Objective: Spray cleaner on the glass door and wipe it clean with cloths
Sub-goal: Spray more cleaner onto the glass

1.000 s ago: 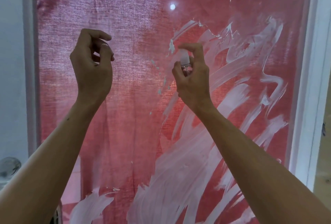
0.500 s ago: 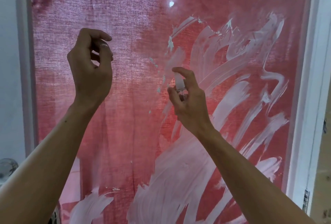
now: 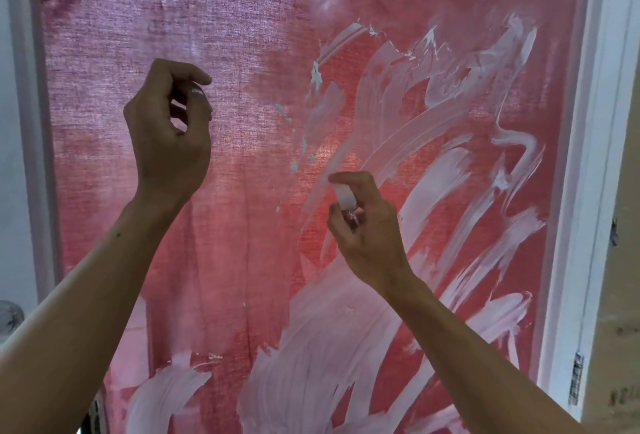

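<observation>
Against the glass door (image 3: 242,35), right hand (image 3: 367,229) has dropped lower.

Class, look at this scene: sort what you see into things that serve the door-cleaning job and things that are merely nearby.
Job:
small clear spray bottle, in right hand grip
smeared glass door pane
raised left hand

Nearby:
red woven curtain behind glass
white door frame
metal hinge

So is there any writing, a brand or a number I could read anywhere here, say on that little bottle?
None can be read.
The small spray bottle in the right hand shows no legible label; it is mostly hidden by fingers.
The glass door bears only white smears, no text.
</observation>
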Demonstrator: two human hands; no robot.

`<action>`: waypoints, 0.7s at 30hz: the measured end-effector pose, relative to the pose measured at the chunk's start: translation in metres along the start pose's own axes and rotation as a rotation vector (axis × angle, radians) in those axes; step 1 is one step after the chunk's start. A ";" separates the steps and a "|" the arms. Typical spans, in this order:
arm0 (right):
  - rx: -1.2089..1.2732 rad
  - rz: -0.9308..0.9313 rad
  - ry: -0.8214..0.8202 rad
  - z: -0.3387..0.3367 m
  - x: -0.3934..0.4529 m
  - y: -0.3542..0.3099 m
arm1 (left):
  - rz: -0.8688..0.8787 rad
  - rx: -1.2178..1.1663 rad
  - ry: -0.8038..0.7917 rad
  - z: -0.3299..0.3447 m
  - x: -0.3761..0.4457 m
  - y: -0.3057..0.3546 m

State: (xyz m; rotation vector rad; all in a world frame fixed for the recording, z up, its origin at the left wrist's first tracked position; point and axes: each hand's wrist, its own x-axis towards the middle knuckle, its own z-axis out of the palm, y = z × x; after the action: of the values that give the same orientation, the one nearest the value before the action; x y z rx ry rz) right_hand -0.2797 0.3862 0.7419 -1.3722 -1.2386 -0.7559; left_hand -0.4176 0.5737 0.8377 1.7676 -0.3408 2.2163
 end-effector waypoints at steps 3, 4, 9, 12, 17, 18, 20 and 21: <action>0.022 0.037 -0.008 -0.007 -0.008 0.006 | 0.013 -0.008 -0.049 0.006 -0.005 0.005; 0.029 0.051 0.004 -0.011 -0.008 0.008 | 0.015 -0.012 -0.063 0.008 -0.007 0.007; 0.048 0.094 0.186 -0.046 -0.005 0.018 | 0.035 -0.022 -0.122 0.026 -0.016 0.024; 0.053 0.168 0.377 -0.072 -0.002 0.032 | 0.042 -0.042 -0.156 0.039 -0.020 0.032; 0.077 0.254 0.453 -0.104 0.002 0.053 | 0.048 -0.065 -0.184 0.067 -0.025 0.045; 0.062 0.258 0.448 -0.109 0.002 0.057 | 0.048 -0.070 -0.189 0.072 -0.026 0.047; 0.033 0.252 0.442 -0.114 0.002 0.067 | 0.046 -0.085 -0.198 0.084 -0.028 0.051; 0.026 0.250 0.442 -0.117 0.001 0.071 | 0.044 -0.095 -0.201 0.089 -0.030 0.053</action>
State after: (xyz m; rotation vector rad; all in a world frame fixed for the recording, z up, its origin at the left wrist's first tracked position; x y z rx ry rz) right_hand -0.1896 0.2838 0.7462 -1.2256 -0.7140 -0.8083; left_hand -0.3495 0.4904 0.8274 1.9525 -0.5239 2.0182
